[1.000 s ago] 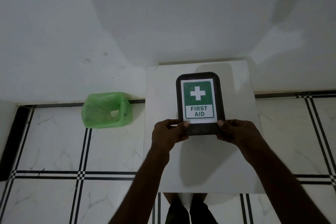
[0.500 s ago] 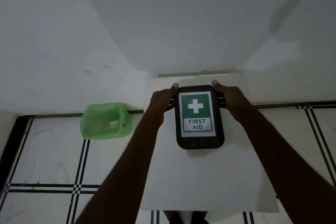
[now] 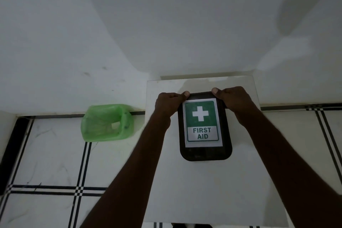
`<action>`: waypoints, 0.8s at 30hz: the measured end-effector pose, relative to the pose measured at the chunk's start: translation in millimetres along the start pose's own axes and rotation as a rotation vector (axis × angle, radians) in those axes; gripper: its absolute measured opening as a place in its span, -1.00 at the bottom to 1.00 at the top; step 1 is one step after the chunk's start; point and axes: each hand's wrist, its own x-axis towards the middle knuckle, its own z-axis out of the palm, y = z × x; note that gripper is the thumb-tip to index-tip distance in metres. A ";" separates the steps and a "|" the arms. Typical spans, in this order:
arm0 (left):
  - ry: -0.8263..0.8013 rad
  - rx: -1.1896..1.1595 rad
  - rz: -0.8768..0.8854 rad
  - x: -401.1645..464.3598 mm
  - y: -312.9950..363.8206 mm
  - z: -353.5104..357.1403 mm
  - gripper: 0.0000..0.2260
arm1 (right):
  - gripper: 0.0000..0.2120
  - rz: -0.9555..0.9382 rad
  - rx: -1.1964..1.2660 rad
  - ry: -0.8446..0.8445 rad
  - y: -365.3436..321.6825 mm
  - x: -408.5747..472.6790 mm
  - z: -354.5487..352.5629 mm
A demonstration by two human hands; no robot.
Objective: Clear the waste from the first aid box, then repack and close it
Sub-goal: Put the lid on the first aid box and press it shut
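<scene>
A black first aid box (image 3: 205, 153) lies flat and closed on a small white table (image 3: 185, 190). Its lid carries a green and white label with a cross and the words FIRST AID. My left hand (image 3: 167, 103) grips the box's far left corner, thumb on the top edge. At the far right corner my right hand (image 3: 233, 100) holds the box the same way. The box's contents are hidden under the lid.
A small bin lined with a green plastic bag (image 3: 105, 123) stands on the tiled floor to the left of the table, against the white wall. The table's far edge sits against the wall. White floor tiles with black lines surround the table.
Both hands have moved from the box's near end to its far corners. The box now lies farther from me on the table than one second ago.
</scene>
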 end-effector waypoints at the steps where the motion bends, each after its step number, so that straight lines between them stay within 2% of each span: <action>1: 0.011 -0.007 -0.010 0.8 0.1 2.0 -0.78 | -0.63 -0.007 -0.011 0.019 0.6 -0.1 2.1; 7: 0.039 -0.007 0.035 -9.6 -1.8 6.2 -0.67 | -0.69 -0.043 0.009 0.095 6.1 -9.4 7.9; 10: -0.053 -0.088 0.060 -25.8 -17.8 -5.3 -0.70 | -0.67 -0.063 -0.051 0.099 16.8 -21.8 4.9; 14: -0.141 -0.098 -0.040 -62.3 -49.3 -14.3 -0.65 | -0.59 0.044 -0.099 0.010 45.7 -63.9 1.7; 16: -0.095 -0.080 -0.066 -71.9 -56.1 -12.0 -0.64 | -0.60 0.073 -0.070 0.030 53.8 -77.1 0.6; 20: 0.035 0.007 -0.035 -73.9 -55.5 -2.5 -0.69 | -0.74 0.093 0.001 0.056 52.0 -75.3 0.8; 24: 0.070 0.025 -0.026 -74.6 -54.5 -0.3 -0.72 | -0.76 0.078 0.007 0.086 55.8 -74.1 5.2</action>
